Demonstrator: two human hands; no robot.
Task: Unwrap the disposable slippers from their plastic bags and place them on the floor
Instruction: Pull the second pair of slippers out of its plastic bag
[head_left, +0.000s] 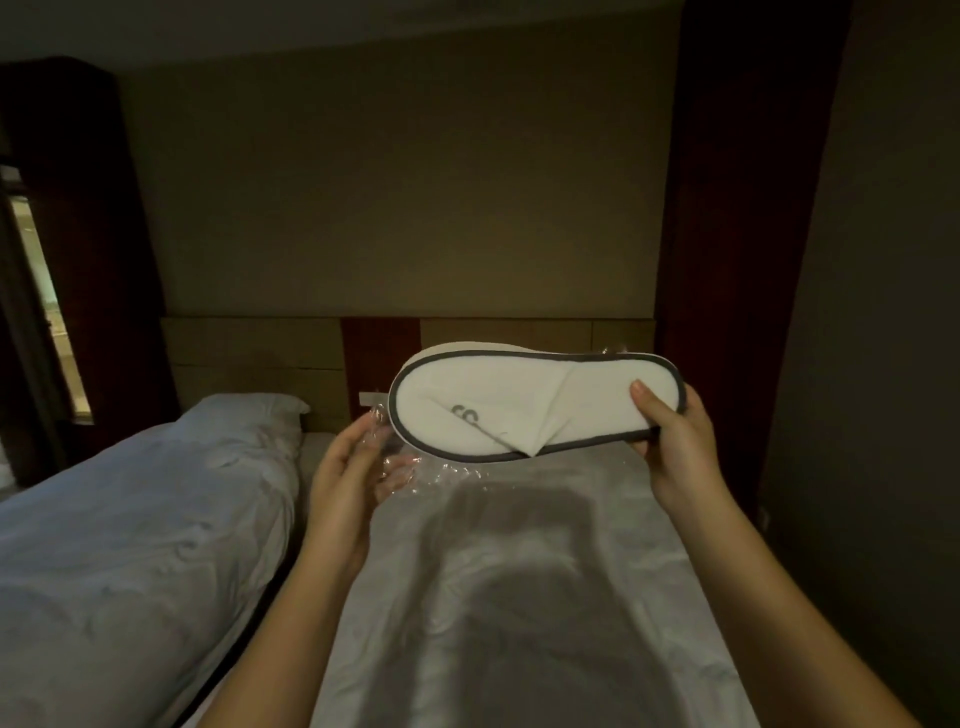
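A flat pair of white disposable slippers (519, 405) with dark grey edging is held sideways in the air above the bed. My right hand (675, 436) grips the right end, thumb on top. A clear, crinkled plastic bag (400, 467) hangs off the slippers' left end and lower edge. My left hand (348, 478) holds that plastic, fingers curled around it just left of the slippers. A grey logo shows on the folded upper. The floor is not in view.
A bed with a grey-white sheet (519, 597) lies right below my hands. A second bed with a rumpled duvet and pillow (156, 519) stands to the left across a narrow gap. A wooden headboard (260, 358) and wall are behind.
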